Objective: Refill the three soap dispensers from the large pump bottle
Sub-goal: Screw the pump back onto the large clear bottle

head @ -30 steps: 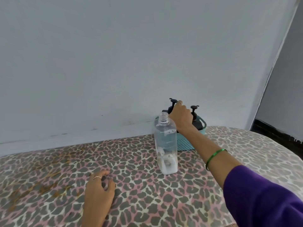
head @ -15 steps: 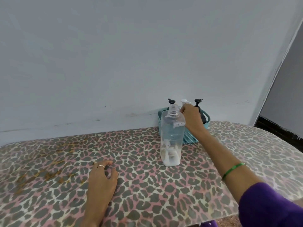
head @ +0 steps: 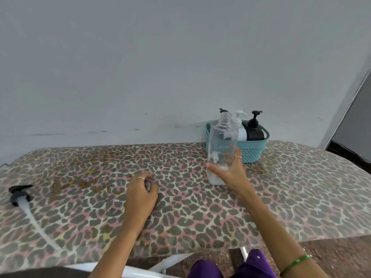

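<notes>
Head view only. Right hand [head: 230,173] wrapped around the lower part of the large clear bottle [head: 221,149], thumb on the near-left side, fingers [head: 237,157] curled behind the far-right side. Bottle upright on the leopard-print bench [head: 200,207], neck open, only a little white soap at the bottom. Pump head with its long tube [head: 22,199] lying far to the left of the fingers, near the bench edge.

Just behind the right fingers, almost touching the bottle: teal basket [head: 255,151] with three dispensers inside, a black one [head: 255,129] at right, a white one [head: 239,127] in the middle, and a third of which only the black pump top [head: 223,110] shows behind the bottle neck.

Left hand [head: 141,197] resting on the bench, well left of the bottle, fingers loosely curled, holding nothing.

Advice for the step, probably taking up the bottle: grip firm, because the wall looks smooth and maybe soapy. Lift straight up and keep upright, since no cap on the neck. Away from the basket first, so as not to knock the pumps. Better to bring the free left hand to one dispenser and open it before any pouring.
</notes>
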A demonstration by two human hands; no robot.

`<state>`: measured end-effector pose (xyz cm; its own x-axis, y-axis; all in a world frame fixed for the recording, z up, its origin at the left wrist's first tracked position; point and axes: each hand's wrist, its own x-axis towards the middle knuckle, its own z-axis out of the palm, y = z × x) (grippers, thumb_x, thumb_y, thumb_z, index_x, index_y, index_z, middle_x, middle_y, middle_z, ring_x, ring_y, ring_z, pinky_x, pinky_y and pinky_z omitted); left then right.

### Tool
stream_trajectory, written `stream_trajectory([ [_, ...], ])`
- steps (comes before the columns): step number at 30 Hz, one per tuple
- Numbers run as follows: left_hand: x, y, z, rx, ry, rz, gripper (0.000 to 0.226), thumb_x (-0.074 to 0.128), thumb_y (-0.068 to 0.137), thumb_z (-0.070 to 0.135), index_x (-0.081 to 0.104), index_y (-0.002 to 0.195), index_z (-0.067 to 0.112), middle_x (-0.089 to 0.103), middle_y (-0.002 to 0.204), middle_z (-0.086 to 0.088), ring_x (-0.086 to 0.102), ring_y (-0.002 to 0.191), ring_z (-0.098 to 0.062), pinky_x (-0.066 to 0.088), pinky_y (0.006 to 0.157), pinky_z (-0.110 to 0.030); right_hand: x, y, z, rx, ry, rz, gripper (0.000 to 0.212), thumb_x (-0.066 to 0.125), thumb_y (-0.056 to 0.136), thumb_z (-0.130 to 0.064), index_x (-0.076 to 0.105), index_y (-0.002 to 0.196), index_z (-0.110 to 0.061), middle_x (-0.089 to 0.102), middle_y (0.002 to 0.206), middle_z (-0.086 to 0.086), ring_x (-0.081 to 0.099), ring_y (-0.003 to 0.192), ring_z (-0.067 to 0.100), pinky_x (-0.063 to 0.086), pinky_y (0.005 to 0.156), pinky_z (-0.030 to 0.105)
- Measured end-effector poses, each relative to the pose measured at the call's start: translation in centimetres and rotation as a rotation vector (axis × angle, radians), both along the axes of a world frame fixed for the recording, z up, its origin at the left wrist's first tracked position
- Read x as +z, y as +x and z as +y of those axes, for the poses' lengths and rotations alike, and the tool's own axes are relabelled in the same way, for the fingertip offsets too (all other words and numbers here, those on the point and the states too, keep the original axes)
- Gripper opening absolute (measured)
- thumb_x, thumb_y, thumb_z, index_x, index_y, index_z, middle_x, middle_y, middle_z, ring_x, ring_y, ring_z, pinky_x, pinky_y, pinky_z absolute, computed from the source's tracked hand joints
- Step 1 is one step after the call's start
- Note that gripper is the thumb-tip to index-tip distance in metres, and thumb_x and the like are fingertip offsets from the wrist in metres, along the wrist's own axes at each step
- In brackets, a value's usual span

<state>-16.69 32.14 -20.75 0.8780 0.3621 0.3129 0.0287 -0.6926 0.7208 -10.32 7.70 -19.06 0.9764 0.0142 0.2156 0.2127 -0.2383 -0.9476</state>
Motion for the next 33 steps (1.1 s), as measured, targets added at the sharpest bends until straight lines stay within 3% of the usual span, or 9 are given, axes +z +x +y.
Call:
stream_trajectory([
  [3,0.1,-0.2,-0.2,-0.001,-0.016,-0.018,0.026,0.057,0.093,0.016,0.061,0.118,0.013,0.059,0.113,-0.003,0.057,0.093,-0.012,0.046,0.083,-0.025,0.8,0.0,1.6,-0.048,0.039,-0.032,0.071,0.082,0.075,-0.024,0.032,0.122,-0.037,0.053,0.106,-0.019,0.056,0.082,-0.022,0.043,0.062,-0.001],
  [8,0.9,-1.4,0.4,0.029,-0.19,-0.132,0.028,0.053,0.094,0.006,0.058,0.121,0.012,0.06,0.116,-0.007,0.061,0.097,-0.019,0.053,0.09,-0.037,2.2,-2.5,7.2,0.128,0.105,-0.086,0.066,0.083,0.075,-0.028,0.038,0.122,-0.037,0.055,0.111,-0.021,0.057,0.095,-0.016,0.045,0.07,0.003],
  [18,5.4,-3.3,8.1,0.252,-0.225,-0.292,0.025,0.052,0.095,0.006,0.059,0.118,0.012,0.058,0.096,0.008,0.05,0.067,0.025,0.04,0.058,0.001,-0.8,-6.5,14.0,0.325,0.128,-0.039,0.064,0.083,0.069,-0.043,0.045,0.12,-0.041,0.06,0.113,-0.015,0.063,0.099,-0.002,0.05,0.076,0.014],
  [21,5.8,-4.4,12.5,0.35,-0.121,-0.218,0.029,0.054,0.094,0.008,0.058,0.122,0.011,0.061,0.11,0.003,0.053,0.067,0.009,0.042,0.065,-0.009,-1.6,-6.7,13.9,0.326,0.074,-0.074,0.077,0.082,0.07,-0.047,0.042,0.134,-0.031,0.06,0.12,-0.015,0.06,0.104,-0.003,0.047,0.086,0.02],
  [24,5.9,-5.3,17.3,0.503,-0.018,-0.136,0.037,0.06,0.09,0.007,0.054,0.127,0.006,0.051,0.134,-0.011,0.058,0.102,-0.012,0.042,0.093,-0.023,-1.9,-6.8,14.0,0.321,0.024,-0.113,0.079,0.08,0.072,-0.046,0.039,0.137,-0.028,0.057,0.124,-0.014,0.057,0.108,-0.002,0.044,0.091,0.025],
  [27,5.9,-5.5,21.7,0.66,0.044,0.14,0.063,0.065,0.091,0.027,0.037,0.139,-0.002,0.037,0.143,-0.023,0.039,0.13,-0.039,0.037,0.105,-0.044,-1.9,-7.0,14.1,0.325,0.016,-0.113,0.08,0.078,0.069,-0.051,0.04,0.135,-0.027,0.057,0.121,-0.013,0.057,0.104,-0.006,0.045,0.09,0.023],
  [29,6.3,-5.6,23.1,0.689,0.109,0.395,0.067,0.059,0.092,0.047,0.046,0.13,-0.006,0.055,0.121,-0.023,0.056,0.109,-0.035,0.048,0.088,-0.043,-1.7,-7.1,14.0,0.32,0.028,-0.111,0.082,0.077,0.068,-0.053,0.039,0.135,-0.027,0.056,0.123,-0.009,0.056,0.106,-0.004,0.043,0.089,0.023],
  [31,5.9,-5.5,24.0,0.638,0.192,0.473,0.057,0.052,0.093,0.055,0.06,0.081,0.0,0.056,0.066,-0.009,0.055,0.058,-0.021,0.044,0.051,-0.029,-1.6,-7.2,14.1,0.323,0.024,-0.113,0.082,0.077,0.069,-0.058,0.039,0.135,-0.028,0.055,0.125,-0.009,0.055,0.108,-0.002,0.042,0.091,0.023],
  [33,5.2,-5.2,24.5,0.571,0.245,0.5,0.054,0.049,0.095,0.053,0.059,0.073,0.004,0.053,0.058,-0.006,0.05,0.049,-0.018,0.038,0.044,-0.027,-1.7,-7.4,14.1,0.32,0.025,-0.113,0.086,0.075,0.067,-0.062,0.039,0.137,-0.026,0.057,0.122,-0.015,0.057,0.106,-0.006,0.044,0.089,0.016],
])
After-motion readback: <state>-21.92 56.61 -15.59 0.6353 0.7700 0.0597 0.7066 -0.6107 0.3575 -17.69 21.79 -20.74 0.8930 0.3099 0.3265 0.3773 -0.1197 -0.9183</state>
